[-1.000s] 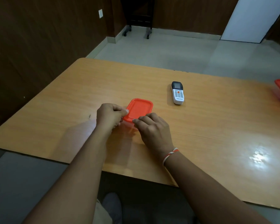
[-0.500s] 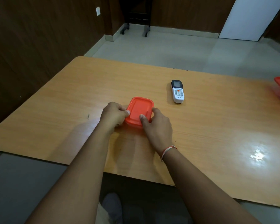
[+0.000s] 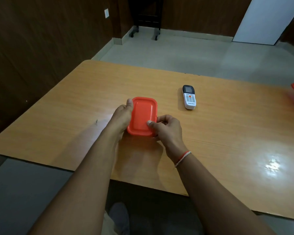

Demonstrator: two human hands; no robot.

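Orange lid (image 3: 142,116) looks light, thin and bendy, best taken by its rim: left hand (image 3: 121,117) clamps the left edge, right hand (image 3: 166,128) pinches the near-right corner.

We identify one item: the orange lid (image 3: 141,116), a plastic rectangle with rounded corners, a raised rim and a shallow recessed centre panel. Its top face is turned up towards us, and its long axis runs away from us. We hold it between the left hand (image 3: 121,116), thumb along the left edge, and the right hand (image 3: 166,128), thumb on the near right corner. Whether a container sits beneath it, we cannot tell.
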